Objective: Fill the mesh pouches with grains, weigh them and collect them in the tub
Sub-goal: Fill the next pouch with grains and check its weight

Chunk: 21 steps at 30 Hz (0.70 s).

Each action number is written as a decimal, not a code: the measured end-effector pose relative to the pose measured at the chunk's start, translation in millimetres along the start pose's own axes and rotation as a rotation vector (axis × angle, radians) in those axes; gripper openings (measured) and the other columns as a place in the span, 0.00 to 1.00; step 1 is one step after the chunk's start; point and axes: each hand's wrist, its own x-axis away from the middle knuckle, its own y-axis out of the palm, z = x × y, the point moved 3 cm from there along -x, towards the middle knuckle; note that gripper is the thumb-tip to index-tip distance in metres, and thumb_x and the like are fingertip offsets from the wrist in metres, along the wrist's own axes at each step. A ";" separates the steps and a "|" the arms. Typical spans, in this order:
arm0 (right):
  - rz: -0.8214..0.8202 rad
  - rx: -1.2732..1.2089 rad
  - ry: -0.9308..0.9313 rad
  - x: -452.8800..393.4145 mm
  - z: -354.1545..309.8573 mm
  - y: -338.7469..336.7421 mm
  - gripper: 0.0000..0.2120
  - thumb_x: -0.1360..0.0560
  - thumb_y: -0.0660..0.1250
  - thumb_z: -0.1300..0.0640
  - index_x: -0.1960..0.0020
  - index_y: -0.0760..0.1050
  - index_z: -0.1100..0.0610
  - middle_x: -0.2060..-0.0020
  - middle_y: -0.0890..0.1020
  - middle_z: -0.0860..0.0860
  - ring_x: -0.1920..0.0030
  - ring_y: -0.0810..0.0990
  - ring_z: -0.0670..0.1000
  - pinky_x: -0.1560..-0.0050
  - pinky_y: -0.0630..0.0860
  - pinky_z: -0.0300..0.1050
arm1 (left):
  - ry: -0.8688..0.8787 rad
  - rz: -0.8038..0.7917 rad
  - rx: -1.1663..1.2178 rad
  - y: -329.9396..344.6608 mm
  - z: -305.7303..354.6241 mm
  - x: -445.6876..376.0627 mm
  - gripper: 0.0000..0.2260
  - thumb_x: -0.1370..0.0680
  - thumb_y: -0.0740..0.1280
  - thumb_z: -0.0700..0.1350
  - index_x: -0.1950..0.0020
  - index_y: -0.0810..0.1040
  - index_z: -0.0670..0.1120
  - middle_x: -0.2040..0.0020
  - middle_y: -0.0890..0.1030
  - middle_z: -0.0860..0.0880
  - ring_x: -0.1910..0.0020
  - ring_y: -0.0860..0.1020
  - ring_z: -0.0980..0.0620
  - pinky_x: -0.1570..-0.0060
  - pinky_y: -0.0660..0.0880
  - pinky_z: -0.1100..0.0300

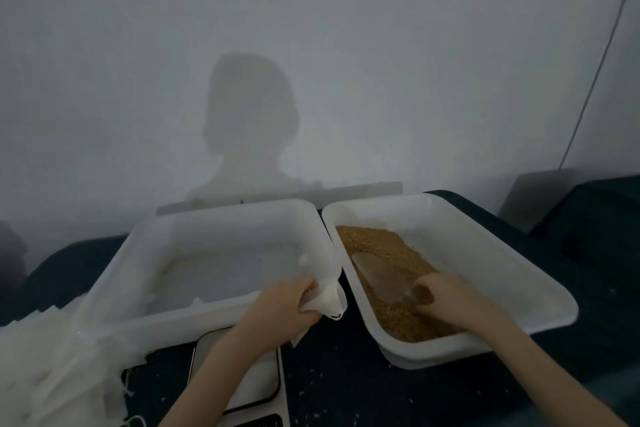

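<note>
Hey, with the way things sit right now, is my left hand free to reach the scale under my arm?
Probably not yet. The left hand is gripping a mesh pouch at the tub's corner, so it is occupied. The scale itself lies uncovered just below the forearm, with nothing else on it.

White tubs [221, 215], golden-brown grains [381, 253]
</note>
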 end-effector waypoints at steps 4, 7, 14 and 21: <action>0.054 -0.151 0.022 0.0 4.8 -13.8 0.09 0.24 0.67 0.49 0.46 0.80 0.49 0.51 0.81 0.45 0.53 0.79 0.44 0.50 0.78 0.41 | 0.007 0.001 0.013 -5.2 -4.3 5.2 0.09 0.25 0.67 0.52 0.61 0.68 0.55 0.65 0.74 0.56 0.69 0.69 0.61 0.68 0.63 0.67; 0.182 0.094 0.080 -0.1 17.5 -34.1 0.17 0.23 0.63 0.60 0.37 0.75 0.48 0.43 0.77 0.47 0.44 0.76 0.47 0.47 0.73 0.39 | 0.015 0.008 0.019 -9.4 -7.4 8.5 0.08 0.25 0.66 0.52 0.58 0.71 0.50 0.64 0.76 0.54 0.69 0.69 0.60 0.67 0.64 0.66; 0.237 0.509 -0.100 -1.7 32.2 -54.0 0.20 0.21 0.62 0.60 0.34 0.71 0.42 0.43 0.72 0.43 0.42 0.69 0.45 0.46 0.58 0.36 | 0.028 0.021 0.060 -9.2 -5.6 11.8 0.07 0.25 0.66 0.52 0.58 0.70 0.52 0.64 0.76 0.54 0.69 0.70 0.61 0.68 0.66 0.68; 0.219 0.202 -0.199 -11.2 32.9 -32.0 0.12 0.21 0.63 0.53 0.42 0.76 0.38 0.48 0.72 0.40 0.46 0.67 0.45 0.50 0.61 0.38 | 0.023 0.012 0.059 -8.3 -2.6 12.4 0.07 0.26 0.66 0.54 0.57 0.71 0.54 0.64 0.77 0.56 0.68 0.72 0.62 0.67 0.67 0.69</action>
